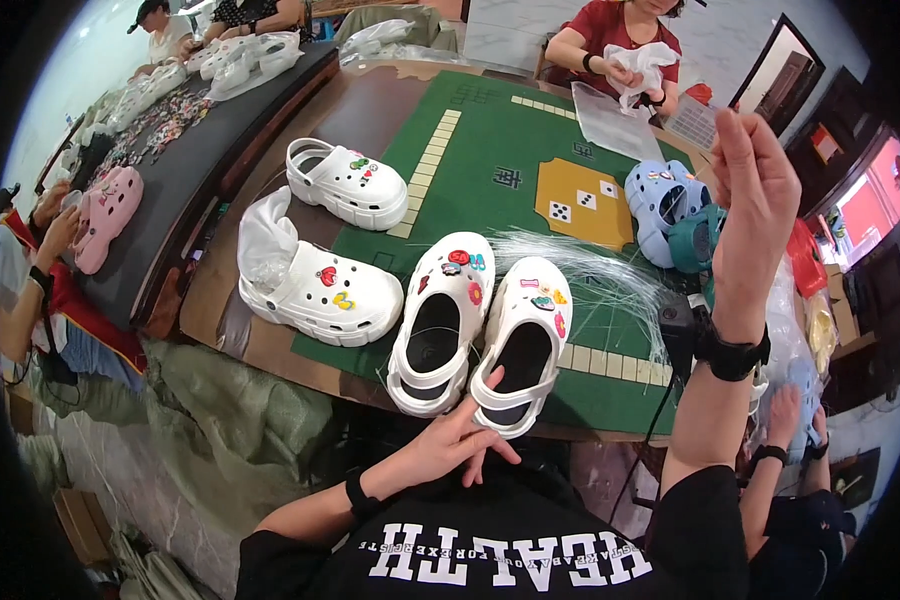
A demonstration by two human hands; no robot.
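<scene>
Two white clogs with colourful charms, the left clog (440, 290) and the right clog (532, 320), stand side by side at the table's near edge, heels toward me. My left hand (460, 440) is at their heels, fingers spread, with one fingertip against the right clog's heel strap. High at the right, my right hand (755, 190) is raised away from the shoes, its fingertips pinched together. Whatever may be between them is too small to make out. A loose bundle of thin clear strands (590, 265) lies just beyond the clogs.
To the left stand a white clog (350, 185) and another white clog (320, 295) stuffed with plastic wrap. Blue clogs (660, 205) and a teal clog (695, 240) sit at the right. Co-workers handle a pink clog (108, 218), white plastic (642, 65) and a blue clog (800, 400).
</scene>
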